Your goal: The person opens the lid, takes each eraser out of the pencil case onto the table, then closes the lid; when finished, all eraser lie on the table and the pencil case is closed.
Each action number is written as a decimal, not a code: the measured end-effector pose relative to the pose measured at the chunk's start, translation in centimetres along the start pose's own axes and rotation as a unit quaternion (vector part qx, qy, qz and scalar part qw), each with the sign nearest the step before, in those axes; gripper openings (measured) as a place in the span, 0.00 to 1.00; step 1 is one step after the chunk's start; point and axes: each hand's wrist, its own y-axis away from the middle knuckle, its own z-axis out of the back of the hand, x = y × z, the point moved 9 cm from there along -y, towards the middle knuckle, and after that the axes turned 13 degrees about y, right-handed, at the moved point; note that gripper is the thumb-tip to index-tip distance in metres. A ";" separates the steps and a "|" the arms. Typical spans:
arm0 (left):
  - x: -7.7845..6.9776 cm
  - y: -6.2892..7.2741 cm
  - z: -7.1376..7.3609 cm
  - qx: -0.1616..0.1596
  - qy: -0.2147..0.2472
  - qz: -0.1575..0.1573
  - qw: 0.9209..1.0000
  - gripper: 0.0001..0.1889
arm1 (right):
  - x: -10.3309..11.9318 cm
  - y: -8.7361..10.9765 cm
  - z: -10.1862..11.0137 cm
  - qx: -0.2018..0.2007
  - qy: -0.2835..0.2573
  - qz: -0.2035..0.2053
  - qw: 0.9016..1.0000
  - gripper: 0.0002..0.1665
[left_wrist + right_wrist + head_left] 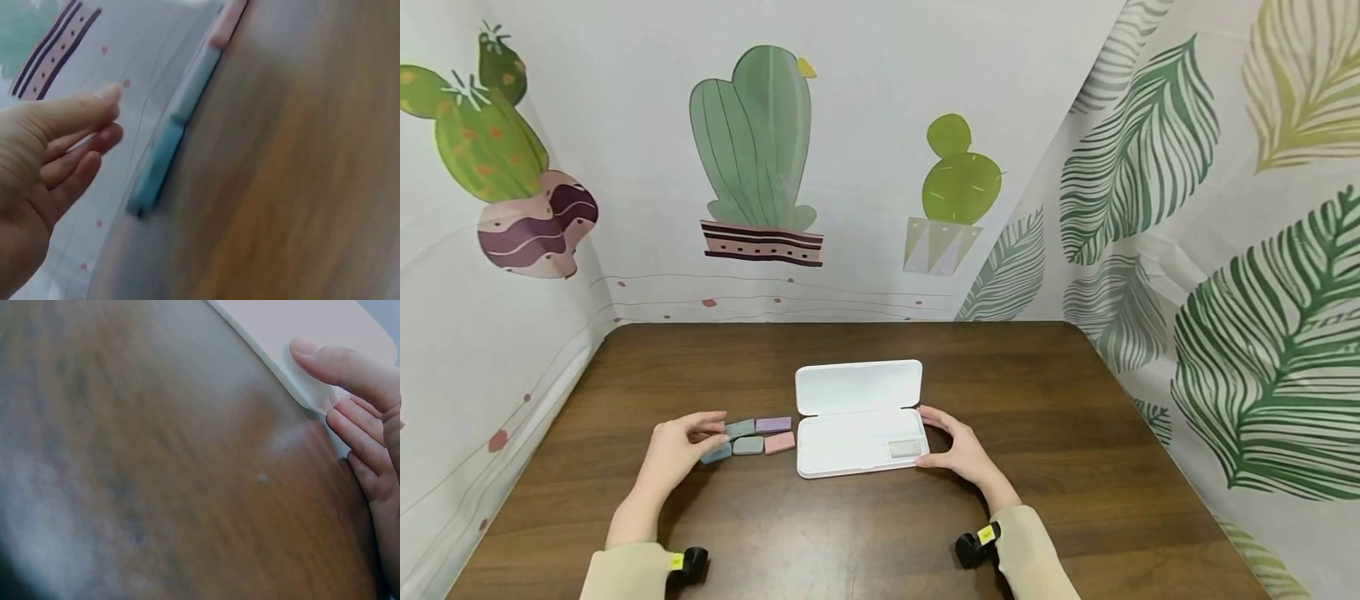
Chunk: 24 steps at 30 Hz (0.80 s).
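Note:
An open white hinged case (842, 443) lies mid-table with its lid (857, 387) folded back. Near its right end is a small greyish rectangle (904, 449). My right hand (958, 450) grips that end, thumb at the near corner and fingers along the far side; the right wrist view shows the thumb (337, 362) over the case's edge. To the left lie small blocks: blue (717, 454), two grey-green ones (748, 446), purple (772, 425) and pink (779, 442). Beside the blue block, my left hand (681, 446) has loosely bent fingers, apart from the blocks in the left wrist view.
The brown wooden table (865, 533) reaches to a printed cloth wall (872, 167) at the back and sides. Each wrist carries a black camera (695, 565) on a strap.

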 end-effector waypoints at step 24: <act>-10.1 -1.2 -16.3 0.176 0.128 -0.081 0.973 0.33 | 0.0 0.0 -0.1 -0.005 0.001 0.006 1.000 0.48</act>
